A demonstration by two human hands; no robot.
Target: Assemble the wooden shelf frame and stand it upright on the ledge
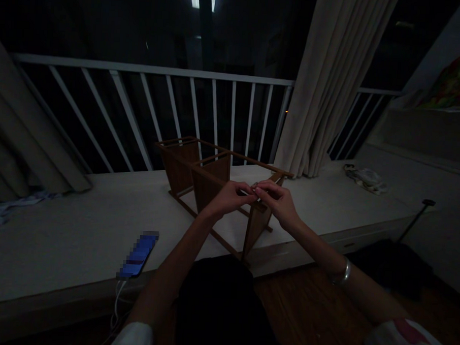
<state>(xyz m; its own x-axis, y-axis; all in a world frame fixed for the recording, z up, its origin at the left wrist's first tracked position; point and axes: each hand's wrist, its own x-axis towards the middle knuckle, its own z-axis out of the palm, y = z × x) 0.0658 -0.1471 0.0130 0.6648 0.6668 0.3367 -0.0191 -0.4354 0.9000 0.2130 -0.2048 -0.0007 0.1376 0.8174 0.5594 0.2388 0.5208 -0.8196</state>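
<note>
A small brown wooden rack (pixel 199 173) with upright panels and thin rails stands on a pale ledge (pixel 79 222) in front of me. My left hand (pixel 231 195) and my right hand (pixel 276 200) meet just above the rack's near panel (pixel 256 227). Both hands are closed in a pinch, fingertips touching around something small that I cannot make out in the dim light. A silver bracelet (pixel 343 273) circles my right wrist.
A blue phone (pixel 138 256) lies on the ledge at left with a white cable hanging off the edge. White railing (pixel 150 70) and curtains (pixel 333 85) stand behind. Pale shoes (pixel 365 177) lie far right. A dark stick (pixel 416 219) leans at right. Wood floor lies below.
</note>
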